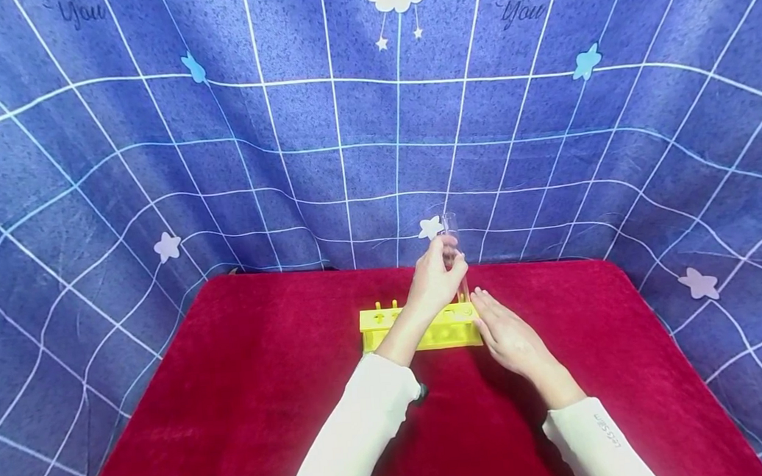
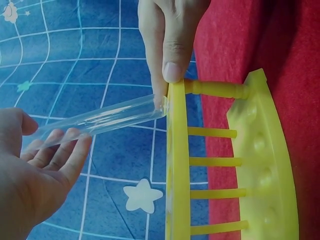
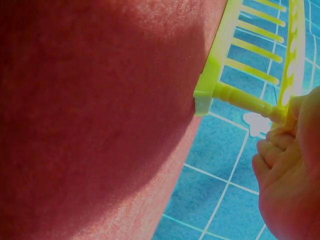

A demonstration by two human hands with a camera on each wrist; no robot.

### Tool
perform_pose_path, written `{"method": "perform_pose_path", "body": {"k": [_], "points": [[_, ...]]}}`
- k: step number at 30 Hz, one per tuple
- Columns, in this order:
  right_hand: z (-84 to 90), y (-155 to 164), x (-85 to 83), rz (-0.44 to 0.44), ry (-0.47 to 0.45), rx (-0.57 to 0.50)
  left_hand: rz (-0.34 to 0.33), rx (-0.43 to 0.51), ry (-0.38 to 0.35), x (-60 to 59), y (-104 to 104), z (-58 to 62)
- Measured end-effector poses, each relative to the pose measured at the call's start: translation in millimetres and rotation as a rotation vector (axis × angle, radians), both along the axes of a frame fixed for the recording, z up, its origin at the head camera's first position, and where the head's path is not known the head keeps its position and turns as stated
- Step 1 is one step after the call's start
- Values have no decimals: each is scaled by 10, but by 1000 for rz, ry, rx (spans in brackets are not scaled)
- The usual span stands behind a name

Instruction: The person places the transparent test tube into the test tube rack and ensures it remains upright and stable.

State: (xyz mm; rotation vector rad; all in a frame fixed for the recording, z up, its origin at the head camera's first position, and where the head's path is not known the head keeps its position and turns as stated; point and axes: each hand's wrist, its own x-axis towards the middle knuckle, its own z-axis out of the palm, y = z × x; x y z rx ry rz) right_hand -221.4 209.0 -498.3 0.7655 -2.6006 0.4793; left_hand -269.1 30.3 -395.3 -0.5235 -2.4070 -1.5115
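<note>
In the head view, my left hand (image 1: 435, 275) holds a clear glass test tube (image 1: 462, 287) over the right end of a yellow test tube rack (image 1: 421, 342). The left wrist view shows thumb and fingers of the left hand (image 2: 37, 172) around the upper part of the test tube (image 2: 120, 115). Its lower end meets the rack's top plate (image 2: 176, 150) at a slant; whether it has entered a hole I cannot tell. At that same end, my right hand (image 1: 510, 336) grips the rack's corner, thumb (image 2: 173, 70) against the plate's edge.
The rack stands on a table with a red cloth (image 1: 233, 396). Short yellow pegs (image 2: 215, 162) rise from its base beside the holes. A blue gridded curtain (image 1: 363, 165) with stars hangs behind and at both sides of the table.
</note>
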Motion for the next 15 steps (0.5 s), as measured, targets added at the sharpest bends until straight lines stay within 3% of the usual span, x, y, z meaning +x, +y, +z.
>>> {"method": "perform_pose_path", "body": {"k": [5,15], "points": [[7,5,1,1,-20,5,-14,2,8,15,7,-9],[-16,-2,-9,17,46,-12,-30,-22,0,38,20,-22]]}}
